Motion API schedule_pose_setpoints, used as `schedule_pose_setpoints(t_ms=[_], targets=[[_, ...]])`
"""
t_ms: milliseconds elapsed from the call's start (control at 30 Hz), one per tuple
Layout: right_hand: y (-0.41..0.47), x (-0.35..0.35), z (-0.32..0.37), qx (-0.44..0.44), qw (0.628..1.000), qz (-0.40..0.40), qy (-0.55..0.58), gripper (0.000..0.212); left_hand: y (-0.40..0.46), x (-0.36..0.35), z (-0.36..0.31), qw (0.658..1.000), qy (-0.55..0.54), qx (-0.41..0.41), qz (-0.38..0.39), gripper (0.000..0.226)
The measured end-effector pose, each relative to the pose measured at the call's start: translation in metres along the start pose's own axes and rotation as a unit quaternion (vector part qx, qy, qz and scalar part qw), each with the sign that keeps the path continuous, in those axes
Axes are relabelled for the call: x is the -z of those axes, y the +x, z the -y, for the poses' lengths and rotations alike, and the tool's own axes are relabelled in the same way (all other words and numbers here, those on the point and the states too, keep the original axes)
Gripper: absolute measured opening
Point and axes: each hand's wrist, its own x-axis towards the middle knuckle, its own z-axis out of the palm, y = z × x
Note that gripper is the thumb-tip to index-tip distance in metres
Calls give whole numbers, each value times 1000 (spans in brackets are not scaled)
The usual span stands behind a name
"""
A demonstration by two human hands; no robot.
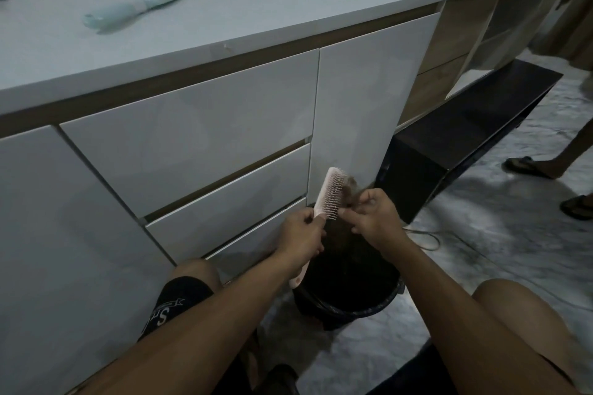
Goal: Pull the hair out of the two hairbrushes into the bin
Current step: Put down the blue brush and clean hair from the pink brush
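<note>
Left hand (pixel 300 236) grips pink hairbrush (pixel 329 194); right hand (pixel 373 218) pinches hair (pixel 351 186) — seemingly — over bin (pixel 346 308).

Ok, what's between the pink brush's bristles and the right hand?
In the head view, a tuft of hair bridges the pink brush and the right hand, above the bin.

The hairbrush (pixel 328 196) being cleaned is pale pink, its hair clump (pixel 350 187) brownish. A mint-green hairbrush (pixel 134 8) lies on the white countertop (pixel 244 19). The bin (pixel 346 295) is black, the floor (pixel 500 234) mottled grey.
</note>
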Motion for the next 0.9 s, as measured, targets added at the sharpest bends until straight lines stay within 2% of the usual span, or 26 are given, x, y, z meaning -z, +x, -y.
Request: schedule_pose_setpoints(t_ms=[133, 300, 500, 600, 667, 767, 833, 900], targets=[[2, 4, -6, -1, 999, 29, -35, 40, 6, 4, -3, 999, -33, 10, -42, 22], [8, 11, -12, -3, 995, 60, -81, 42, 8, 10, -2, 999, -7, 3, -41, 20], [1, 7, 4, -120, 985, 117, -42, 47, 2, 5, -4, 1000, -19, 9, -12, 24], [-3, 5, 4, -144, 975, 160, -60, 38, -1, 5, -7, 1000, -4, -5, 1, 25], [-5, 4, 4, -128, 974, 171, -79, 28, 0, 5, -8, 1000, 10, -15, 4, 22], [-4, 6, 5, -79, 967, 172, -171, 18, 4, 7, -6, 1000, 21, -16, -6, 22], [-1, 10, 0, -22, 941, 166, -296, 17, 7, 9, -4, 999, 22, -16, -29, 23], [2, 14, -5, 3, 913, 164, -373, 18, 9, 11, -2, 998, 29, -21, -44, 21]])
